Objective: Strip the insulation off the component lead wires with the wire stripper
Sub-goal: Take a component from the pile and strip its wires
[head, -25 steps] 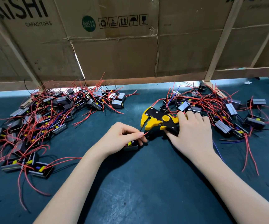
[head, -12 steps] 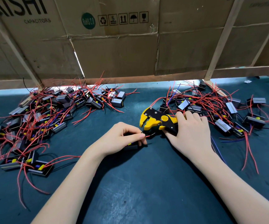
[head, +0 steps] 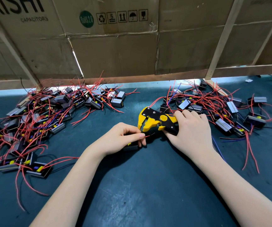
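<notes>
Two hands meet mid-table: the left hand pinches a red wire of a small black component lying under its fingers. The right hand grips the yellow-and-black wire stripper, whose tip hangs just above the wire, between two heaps of wired components.

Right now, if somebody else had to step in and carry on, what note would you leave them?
Left hand pinches a red lead wire of one component on the mat.
Right hand grips the wire stripper, its head just above that wire.
Piles of components lie left and right; I cannot tell which pile is finished.
This wire's tip looks not yet in the stripper. Left: feed it in, squeeze, then go on through the rest.
</notes>
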A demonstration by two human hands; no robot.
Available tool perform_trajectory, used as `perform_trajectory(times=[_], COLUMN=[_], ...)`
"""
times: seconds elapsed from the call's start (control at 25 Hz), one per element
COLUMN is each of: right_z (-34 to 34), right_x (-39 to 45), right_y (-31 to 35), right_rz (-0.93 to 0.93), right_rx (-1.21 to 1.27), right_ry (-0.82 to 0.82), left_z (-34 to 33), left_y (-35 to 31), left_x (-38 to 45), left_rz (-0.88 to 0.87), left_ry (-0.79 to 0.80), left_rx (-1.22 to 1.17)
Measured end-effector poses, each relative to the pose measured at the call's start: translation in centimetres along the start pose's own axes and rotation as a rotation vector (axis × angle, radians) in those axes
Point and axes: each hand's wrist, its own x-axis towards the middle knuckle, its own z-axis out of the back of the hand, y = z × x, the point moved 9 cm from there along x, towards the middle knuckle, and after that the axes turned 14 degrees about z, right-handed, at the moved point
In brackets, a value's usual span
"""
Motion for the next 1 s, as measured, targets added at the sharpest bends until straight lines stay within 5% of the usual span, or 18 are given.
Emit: perform_trajectory(times=[1.0], right_z=[-0.3], right_x=[0.0], right_y=[-0.4], right_rz=[-0.005], right_rx=[-0.064], right_ry=[0.042], left_z=[0.0], left_y=[0.0], left_x=[-0.1], left_rz=[0.002], left_ry=[0.016], left_rx=[0.019])
